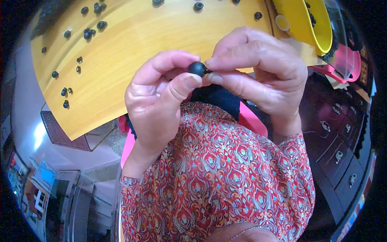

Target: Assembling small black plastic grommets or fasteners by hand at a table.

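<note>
A smooth black ball-shaped piece [197,69] is held between the thumb and fingers of my left hand [155,94], above the table's near edge. From its right side sticks a short dark stem [208,71]. My right hand [264,68] pinches at this stem with thumb and forefinger, so most of it is hidden. Whether the stem is a separate part I cannot tell. On the table left of my hands lie similar black knob-like pieces [88,34], some with short stems, and smaller dark bits [78,69].
The yellow wooden table [121,60] spans the far side. More black pieces [198,6] lie along its back. A yellow container [322,24] with dark pieces inside stands at the far right, beside a pale round ring [282,23]. Dark drawers [322,149] are at the right.
</note>
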A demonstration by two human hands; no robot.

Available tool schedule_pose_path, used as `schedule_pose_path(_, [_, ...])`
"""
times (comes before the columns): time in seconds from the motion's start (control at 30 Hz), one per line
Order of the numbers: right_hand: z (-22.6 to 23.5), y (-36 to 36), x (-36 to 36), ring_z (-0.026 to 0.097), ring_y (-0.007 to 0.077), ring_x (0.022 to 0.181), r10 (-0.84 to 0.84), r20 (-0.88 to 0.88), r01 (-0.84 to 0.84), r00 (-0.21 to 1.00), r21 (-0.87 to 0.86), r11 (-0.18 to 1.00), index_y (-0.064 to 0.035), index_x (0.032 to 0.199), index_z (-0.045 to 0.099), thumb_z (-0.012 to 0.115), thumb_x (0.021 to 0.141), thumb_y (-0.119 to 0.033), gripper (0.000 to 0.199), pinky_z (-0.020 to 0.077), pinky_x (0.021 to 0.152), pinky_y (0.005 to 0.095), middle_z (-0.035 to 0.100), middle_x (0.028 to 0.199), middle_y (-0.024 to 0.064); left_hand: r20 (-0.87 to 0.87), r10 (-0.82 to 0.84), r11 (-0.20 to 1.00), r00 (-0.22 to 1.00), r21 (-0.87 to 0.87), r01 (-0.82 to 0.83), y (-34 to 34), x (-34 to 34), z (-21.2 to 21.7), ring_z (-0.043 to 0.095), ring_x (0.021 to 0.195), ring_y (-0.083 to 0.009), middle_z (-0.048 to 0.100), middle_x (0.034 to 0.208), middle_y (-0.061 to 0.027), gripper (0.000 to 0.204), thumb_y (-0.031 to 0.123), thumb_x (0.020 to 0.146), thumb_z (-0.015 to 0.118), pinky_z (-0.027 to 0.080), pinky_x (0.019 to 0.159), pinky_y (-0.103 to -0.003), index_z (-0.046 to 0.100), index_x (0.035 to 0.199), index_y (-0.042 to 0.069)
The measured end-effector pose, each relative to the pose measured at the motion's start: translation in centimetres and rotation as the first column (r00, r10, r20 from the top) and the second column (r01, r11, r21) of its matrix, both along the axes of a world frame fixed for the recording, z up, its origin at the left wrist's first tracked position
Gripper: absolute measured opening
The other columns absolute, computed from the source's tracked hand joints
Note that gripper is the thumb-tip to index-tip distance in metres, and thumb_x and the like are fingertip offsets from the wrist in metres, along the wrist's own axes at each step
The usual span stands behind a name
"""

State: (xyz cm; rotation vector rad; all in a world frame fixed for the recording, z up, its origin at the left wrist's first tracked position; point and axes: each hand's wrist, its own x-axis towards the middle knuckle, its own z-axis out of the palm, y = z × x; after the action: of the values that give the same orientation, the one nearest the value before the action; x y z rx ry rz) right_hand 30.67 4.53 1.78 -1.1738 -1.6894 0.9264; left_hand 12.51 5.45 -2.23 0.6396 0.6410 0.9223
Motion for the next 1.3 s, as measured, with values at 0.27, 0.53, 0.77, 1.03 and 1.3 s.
schedule_pose_path(0.27, [0.2,-0.4,-0.3,0.060,0.0186,0.072,-0.141,-0.386,0.016,0.912,-0.309,0.951,0.0038,0.083,0.065,0.071,0.065,0.008,0.019,0.0479,0.064,0.0262,0.062,0.081,0.0144,0.231,0.025,0.989,0.973,-0.148,0.009,-0.2,0.7,-0.1,0.063,0.080,-0.0167,0.062,0.094,-0.0107,0.024,0.003,0.083,0.065,0.053,0.078,-0.031,0.055,0.104,-0.004])
schedule_pose_path(0.53, [0.2,-0.6,-0.4,0.058,0.0163,0.074,-0.221,-0.533,0.011,0.816,-0.370,0.929,0.0028,0.087,0.063,0.069,0.070,0.007,0.018,0.0446,0.064,0.0236,0.061,0.084,0.0144,0.317,-0.012,0.958,0.948,-0.268,0.101,0.1,0.8,-0.3,0.061,0.077,-0.0162,0.061,0.093,-0.0100,0.026,0.011,0.084,0.065,0.053,0.075,-0.037,0.056,0.105,-0.001])
schedule_pose_path(0.77, [-0.7,-0.1,0.2,0.060,0.0185,0.073,-0.020,-0.277,-0.012,0.961,-0.113,0.994,0.0062,0.090,0.063,0.067,0.072,0.009,0.018,0.0491,0.066,0.0263,0.060,0.086,0.0159,0.348,0.007,0.958,0.938,-0.270,0.093,0.1,0.9,-0.5,0.062,0.078,-0.0174,0.063,0.092,-0.0111,0.025,0.010,0.086,0.063,0.053,0.076,-0.035,0.056,0.106,-0.002])
schedule_pose_path(1.03, [-0.3,-0.3,-0.2,0.061,0.0191,0.071,-0.012,-0.192,-0.008,0.981,-0.103,0.995,0.0071,0.091,0.063,0.066,0.074,0.010,0.018,0.0517,0.062,0.0266,0.060,0.084,0.0157,0.373,0.010,0.957,0.928,-0.272,0.099,0.1,0.8,-1.0,0.063,0.082,-0.0206,0.063,0.095,-0.0126,0.023,0.006,0.087,0.060,0.053,0.078,-0.034,0.055,0.107,-0.003])
schedule_pose_path(1.3, [0.5,0.6,-0.1,0.062,0.0209,0.069,0.029,0.000,-0.029,1.000,0.033,0.999,0.0051,0.082,0.066,0.069,0.067,0.008,0.016,0.0476,0.061,0.0279,0.063,0.074,0.0125,0.271,0.034,0.973,0.962,-0.229,0.030,0.3,0.6,-0.9,0.064,0.080,-0.0224,0.064,0.092,-0.0142,0.024,0.002,0.083,0.063,0.054,0.077,-0.032,0.057,0.104,-0.005])
